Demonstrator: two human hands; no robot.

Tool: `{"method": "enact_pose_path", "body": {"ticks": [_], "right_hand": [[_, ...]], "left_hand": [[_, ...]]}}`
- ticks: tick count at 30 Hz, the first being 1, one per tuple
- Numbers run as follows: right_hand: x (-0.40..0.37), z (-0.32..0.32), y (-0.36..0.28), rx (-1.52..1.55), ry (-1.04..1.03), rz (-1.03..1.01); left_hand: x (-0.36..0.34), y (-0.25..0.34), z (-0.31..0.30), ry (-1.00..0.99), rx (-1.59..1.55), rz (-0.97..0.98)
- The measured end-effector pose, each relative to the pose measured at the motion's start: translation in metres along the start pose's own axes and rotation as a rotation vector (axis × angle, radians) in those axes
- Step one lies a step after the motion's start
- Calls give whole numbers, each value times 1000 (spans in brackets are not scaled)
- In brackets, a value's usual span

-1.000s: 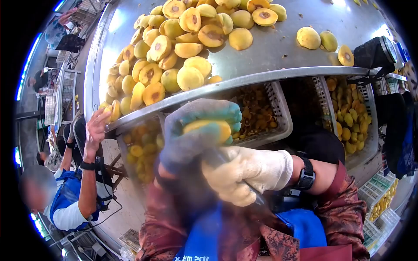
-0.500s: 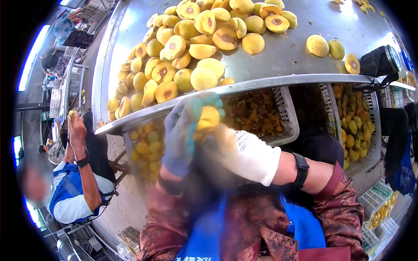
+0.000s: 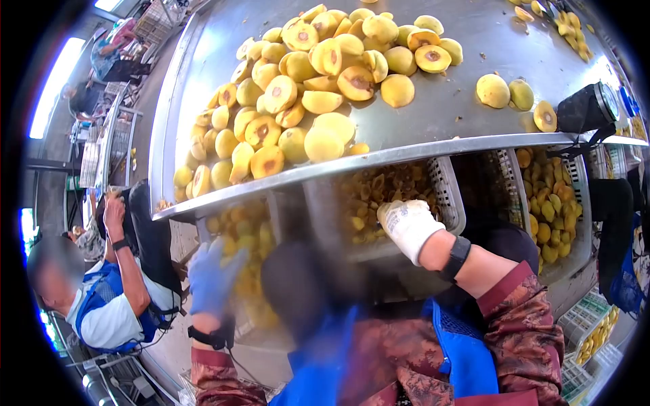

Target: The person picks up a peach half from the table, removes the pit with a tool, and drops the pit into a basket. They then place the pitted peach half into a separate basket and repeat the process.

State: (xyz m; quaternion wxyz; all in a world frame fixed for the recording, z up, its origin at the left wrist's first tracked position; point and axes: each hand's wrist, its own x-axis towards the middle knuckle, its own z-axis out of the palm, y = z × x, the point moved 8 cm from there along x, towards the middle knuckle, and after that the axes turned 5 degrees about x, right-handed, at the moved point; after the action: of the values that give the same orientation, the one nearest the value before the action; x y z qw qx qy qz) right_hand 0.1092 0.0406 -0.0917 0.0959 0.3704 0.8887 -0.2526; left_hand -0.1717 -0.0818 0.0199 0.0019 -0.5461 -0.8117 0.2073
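My left hand [image 3: 211, 276], in a blue glove, is smeared by motion beside the left crate of yellow peach pieces [image 3: 254, 227] under the table edge. Its fingers are too blurred to read, and no fruit can be made out in it. My right hand [image 3: 409, 229], in a white glove, is closed with curled fingers over the middle crate's darker peach scraps [image 3: 386, 186]. Whatever it grips, if anything, is hidden. Above both hands, a heap of halved yellow peaches [image 3: 281, 93] lies on the metal table [image 3: 447, 111], several cut faces showing brown centres.
A raised metal rim [image 3: 406, 147] runs along the table front. A black cylindrical container [image 3: 586, 108] stands at the right edge. Below is another crate [image 3: 583, 196] of yellow peaches. A co-worker in a blue vest [image 3: 101, 298] sits at left.
My hands were together around a yellow peach at the table edge. They have parted: the left went down and left, the right slightly right over the middle crate. The peach is no longer visible between them.
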Motion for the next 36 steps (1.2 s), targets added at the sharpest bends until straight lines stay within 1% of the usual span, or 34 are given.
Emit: {"method": "enact_pose_path", "body": {"ticks": [3, 4, 6, 7, 8, 11, 14, 17, 18, 19, 21, 22, 25, 26, 28, 29, 30, 32, 33, 35, 36], "right_hand": [[3, -1, 5, -107, 81, -19], [2, -4, 8, -64, 72, -24], [-4, -26, -1, 58, 102, -43], [-7, -34, -4, 118, 114, -54], [-8, -38, -4, 93, 137, -74], [-10, -50, -1, 110, 183, -52], [-17, -57, 4, 171, 337, -91], [-18, -76, 9, 516, 471, -152], [-21, -88, 9, 630, 481, -153], [-24, -95, 9, 729, 462, -130], [-28, -103, 8, 927, 412, -90], [-29, -102, 6, 969, 369, -79], [-28, -93, -10, 999, 344, -152], [-27, -90, -15, 965, 365, -220], [-26, -81, -20, 946, 334, -243], [-26, -78, -21, 936, 319, -252], [-27, -79, -22, 919, 291, -244], [-33, -88, -19, 908, 401, -240], [-37, -93, -17, 902, 456, -237], [-39, -101, -12, 887, 458, -188], [-39, -103, -10, 881, 457, -163]], "left_hand": [[17, 24, -40, 383, -406, 136], [28, 42, -53, 420, -579, 204], [56, 89, -70, 407, -525, 244], [65, 118, -88, 540, -468, 395], [82, 144, -97, 458, -506, 355], [126, 193, -75, 226, -350, 274], [137, 205, -71, 148, -350, 282], [125, 189, -89, 191, -616, 231], [132, 182, -73, 63, -1044, 302], [135, 178, -68, -88, -1469, 331], [119, 168, -78, -145, -1872, 370], [103, 170, -86, -136, -2088, 369], [86, 177, -77, -180, -2360, 400], [83, 186, -70, -275, -2460, 293], [75, 202, -68, -365, -2638, 329], [73, 204, -66, -301, -2638, 279], [71, 206, -67, -288, -2637, 277], [69, 207, -70, -260, -2632, 274], [67, 204, -73, -178, -2529, 265], [62, 199, -76, -33, -2314, 247], [58, 199, -84, 61, -2152, 408]]}}
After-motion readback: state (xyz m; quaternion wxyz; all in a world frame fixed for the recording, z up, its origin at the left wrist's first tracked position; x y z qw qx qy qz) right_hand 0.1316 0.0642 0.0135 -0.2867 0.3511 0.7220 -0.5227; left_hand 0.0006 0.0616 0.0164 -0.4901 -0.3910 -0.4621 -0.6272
